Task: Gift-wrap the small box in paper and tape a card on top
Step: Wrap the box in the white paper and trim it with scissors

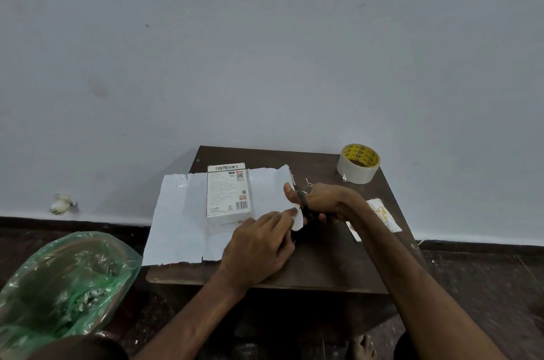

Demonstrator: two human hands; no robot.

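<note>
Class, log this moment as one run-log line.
step: trimming paper | right hand: grips scissors at paper edge | left hand: rests on paper | box: on paper | tape roll, card: on table

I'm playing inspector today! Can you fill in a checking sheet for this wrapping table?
Surface: dark wooden table, with white paper spread over its left part.
Job's things: box lies on the paper; tape roll at the far right corner; card at the right edge, partly under the right arm; black scissors at the paper's right edge.
Clutter: small paper shreds beside the scissors.
Hands: left hand rests its fingers on the paper; right hand grips the scissors.
Cables: nothing seen.
Surroundings: plain wall, dark floor, green plastic bag at left, small white object by the wall.
</note>
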